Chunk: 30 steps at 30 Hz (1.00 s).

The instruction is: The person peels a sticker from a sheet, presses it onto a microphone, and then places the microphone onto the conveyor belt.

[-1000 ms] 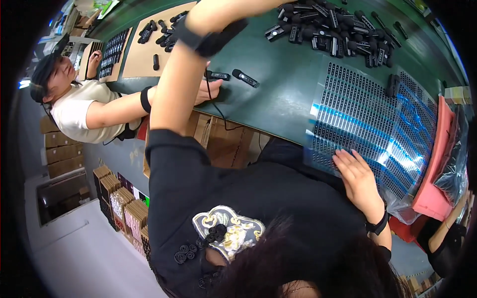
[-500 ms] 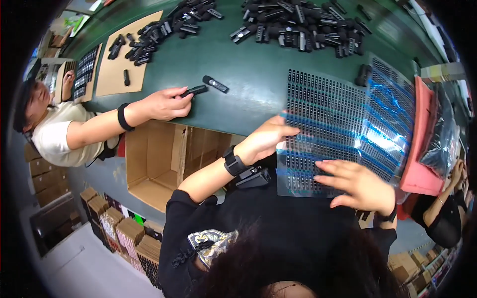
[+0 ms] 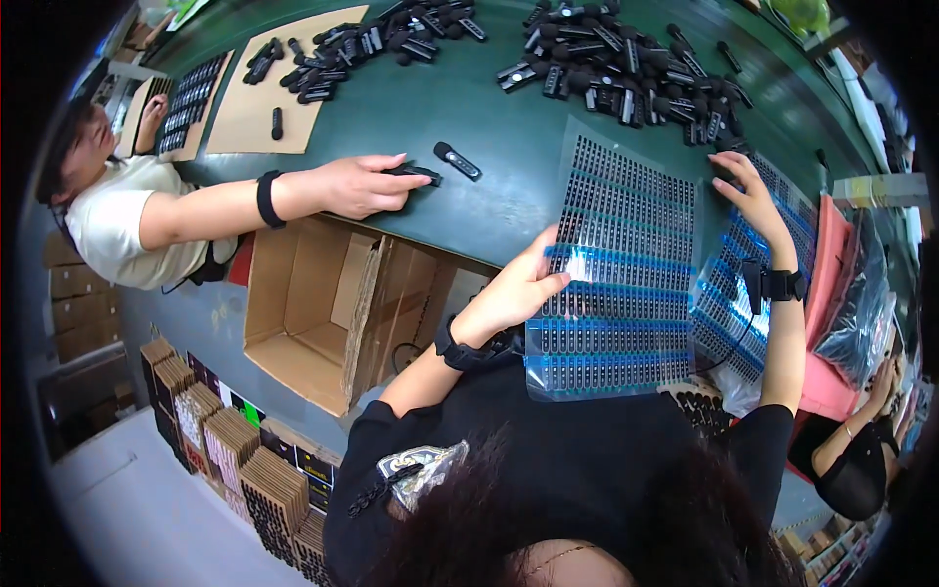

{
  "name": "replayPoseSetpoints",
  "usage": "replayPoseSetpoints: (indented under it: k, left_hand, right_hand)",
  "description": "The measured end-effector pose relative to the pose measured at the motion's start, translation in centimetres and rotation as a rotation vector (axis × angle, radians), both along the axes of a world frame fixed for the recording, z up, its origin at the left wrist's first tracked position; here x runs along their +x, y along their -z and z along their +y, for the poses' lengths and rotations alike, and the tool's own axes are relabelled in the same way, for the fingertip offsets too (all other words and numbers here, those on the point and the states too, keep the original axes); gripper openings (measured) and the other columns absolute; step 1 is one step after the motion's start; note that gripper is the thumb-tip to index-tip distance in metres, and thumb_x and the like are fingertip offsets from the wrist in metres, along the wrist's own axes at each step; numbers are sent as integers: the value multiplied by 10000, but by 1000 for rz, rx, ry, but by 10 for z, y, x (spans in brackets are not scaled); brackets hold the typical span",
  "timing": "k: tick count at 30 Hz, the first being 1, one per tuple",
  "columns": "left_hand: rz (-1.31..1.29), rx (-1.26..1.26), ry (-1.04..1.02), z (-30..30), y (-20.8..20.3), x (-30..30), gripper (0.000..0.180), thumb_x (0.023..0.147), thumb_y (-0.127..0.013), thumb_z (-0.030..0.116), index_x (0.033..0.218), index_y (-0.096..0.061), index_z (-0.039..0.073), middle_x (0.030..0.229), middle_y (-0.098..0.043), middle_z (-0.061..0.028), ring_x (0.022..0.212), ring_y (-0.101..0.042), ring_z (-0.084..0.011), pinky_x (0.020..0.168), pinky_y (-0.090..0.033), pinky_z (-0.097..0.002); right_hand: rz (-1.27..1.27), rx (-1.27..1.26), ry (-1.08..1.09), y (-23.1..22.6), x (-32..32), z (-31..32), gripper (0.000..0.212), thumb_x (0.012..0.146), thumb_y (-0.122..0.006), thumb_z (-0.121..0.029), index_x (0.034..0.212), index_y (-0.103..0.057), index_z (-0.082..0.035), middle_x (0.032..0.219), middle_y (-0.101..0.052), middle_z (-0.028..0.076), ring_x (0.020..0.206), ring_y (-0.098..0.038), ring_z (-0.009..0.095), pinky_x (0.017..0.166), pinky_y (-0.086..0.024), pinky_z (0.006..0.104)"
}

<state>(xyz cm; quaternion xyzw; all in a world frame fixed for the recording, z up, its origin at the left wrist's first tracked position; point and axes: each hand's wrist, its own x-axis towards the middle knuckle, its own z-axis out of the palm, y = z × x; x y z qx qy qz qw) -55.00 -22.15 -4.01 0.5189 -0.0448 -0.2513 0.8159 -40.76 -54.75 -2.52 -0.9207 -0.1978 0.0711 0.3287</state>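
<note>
A clear plastic sheet, covered in rows of small black strip-like stickers with blue bands, tilts up in front of me. My left hand grips its left edge, thumb on the face. Beyond the sheet's upper right side, my right hand reaches over the green table, thumb and fingers apart. A dark piece by its fingertips is mostly hidden, so I cannot make out its kind. Under my right forearm lies a second sticker sheet with glossy blue bands. Small black microphones with foam heads form a pile beyond my hands.
At left, a co-worker's hand holds a black microphone near another single microphone. More microphones lie around a cardboard sheet. An open cardboard box stands below the table edge. Pink foam is at right.
My right hand has left the sheet's face and moved up and away past its right side. The sheet now tilts up in my left hand, apart from the sheet beneath. The view has shifted slightly.
</note>
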Motion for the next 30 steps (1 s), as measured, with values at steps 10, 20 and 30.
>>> replayPoseSetpoints:
  k: [10,20,30]
  left_hand:
    - [-337,602,-37,19,-7,26,435,765,-549,31,1166,-381,45,607,-533,-74,569,-521,-166,552,-405,-299]
    - [-1185,1344,55,51,-107,148,303,695,-592,222,962,-571,80,776,-599,-154,736,-581,-313,661,-464,-391]
    - [-378,1946,72,145,-25,464,247,720,-507,137,924,-622,59,980,-596,-135,935,-565,-272,791,-445,-367]
  right_hand:
    - [-12,-68,-21,-23,0,52,405,749,-593,-111,1132,-471,-61,1059,-449,55,880,-460,144,743,-378,241]
    - [272,196,83,-1,17,21,164,714,-636,-57,756,-482,-20,643,-453,-48,621,-410,32,562,-363,182]
    - [378,188,197,9,9,21,104,760,-589,-64,805,-501,-34,629,-400,-70,584,-358,25,519,-313,176]
